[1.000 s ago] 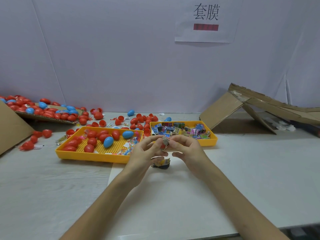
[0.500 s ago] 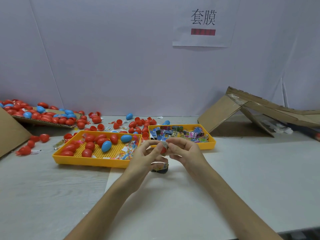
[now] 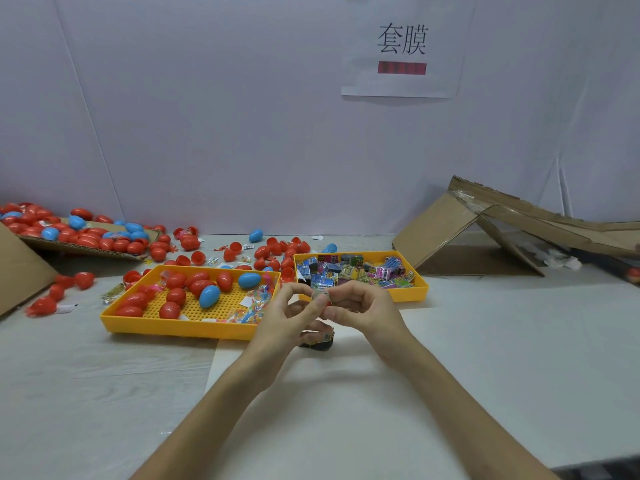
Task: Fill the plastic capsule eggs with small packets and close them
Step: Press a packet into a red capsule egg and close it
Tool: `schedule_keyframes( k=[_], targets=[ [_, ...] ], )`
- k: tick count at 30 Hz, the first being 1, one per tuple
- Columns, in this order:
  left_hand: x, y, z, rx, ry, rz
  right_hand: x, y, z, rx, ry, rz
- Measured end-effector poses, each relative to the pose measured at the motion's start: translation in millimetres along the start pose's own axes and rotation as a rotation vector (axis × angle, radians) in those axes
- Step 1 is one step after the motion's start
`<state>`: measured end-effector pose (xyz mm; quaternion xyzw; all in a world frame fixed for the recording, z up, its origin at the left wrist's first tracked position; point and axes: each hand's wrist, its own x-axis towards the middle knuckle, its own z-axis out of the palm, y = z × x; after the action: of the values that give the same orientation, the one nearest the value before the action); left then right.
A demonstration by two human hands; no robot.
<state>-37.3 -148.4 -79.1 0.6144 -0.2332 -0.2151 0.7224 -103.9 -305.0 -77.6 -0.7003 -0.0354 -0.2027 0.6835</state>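
Two-handed pinch at the middle of the view, just above the counter (image 3: 485, 358) and close to the front rims of both trays. Grips a red egg (image 3: 326, 302) in the left hand (image 3: 287, 320), thumb and fingers (image 3: 313, 306) curled round its shell. Presses a small striped packet (image 3: 318, 293) against the top of that egg with the right hand (image 3: 363, 310), fingertips clamped on the wrapper. Cannot tell how deep the packet sits, or whether one half of the egg or both are held here: too much hidden behind the knuckles.

Reads as the filling step, with the packet going in and the egg not yet shut. Leaves a second packet (image 3: 320, 339), dark with a yellow label, lying on the counter directly below the hands, untouched.

Next move, by judgement: push the packet fully below the rim, then bring the other half over, line up the edges and squeeze shut. Calls for a steady hold on the slick shell from the left and a short, straight push from the right. Risks trapping a corner of wrapper in the seam and blocking the close.

Keeps supplies within reach: more packets heaped in the right tray (image 3: 417, 294), red and blue eggs in the left tray (image 3: 173, 329), plenty more loose eggs (image 3: 270, 252) scattered behind.
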Motion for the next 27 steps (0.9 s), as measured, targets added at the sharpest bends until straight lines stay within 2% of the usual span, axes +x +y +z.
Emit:
schedule_keyframes(
  k=[4, 7, 9, 12, 16, 18, 20, 24, 27],
  targets=[
    [1.1, 2.8, 3.5, 0.081, 0.035, 0.037, 1.1, -0.1, 3.1, 0.017, 0.037, -0.008],
    [2.3, 2.5, 3.0, 0.153, 0.097, 0.134, 3.8, 2.1, 1.7, 0.060, 0.090, 0.028],
    [3.4, -1.3, -3.6, 0.417, 0.159, 0.285, 5.4, 1.7, -3.2, 0.140, 0.147, 0.077],
    [4.1, -8.8, -16.9, 1.016, 0.162, 0.487, 10.4, -1.5, -14.3, 0.299, 0.230, 0.228],
    [3.4, -12.4, -16.7, 1.298, 0.017, 0.436, 22.8, -11.9, -38.4, 0.477, 0.278, 0.466],
    [3.5, -12.1, -15.1, 1.354, -0.027, 0.412, 36.1, -24.8, -53.9, 0.488, 0.265, 0.506],
    [4.6, -11.1, -14.5, 1.372, -0.077, 0.380, 55.4, -45.6, -76.1, 0.505, 0.317, 0.450],
    [4.2, -12.2, -10.9, 1.249, -0.166, 0.334, 92.1, -91.4, -142.5, 0.668, 0.645, 0.165],
    [0.5, -14.0, -11.1, 1.182, -0.192, 0.337, 93.3, -91.9, -168.1, 0.635, 0.769, 0.141]
  ],
)
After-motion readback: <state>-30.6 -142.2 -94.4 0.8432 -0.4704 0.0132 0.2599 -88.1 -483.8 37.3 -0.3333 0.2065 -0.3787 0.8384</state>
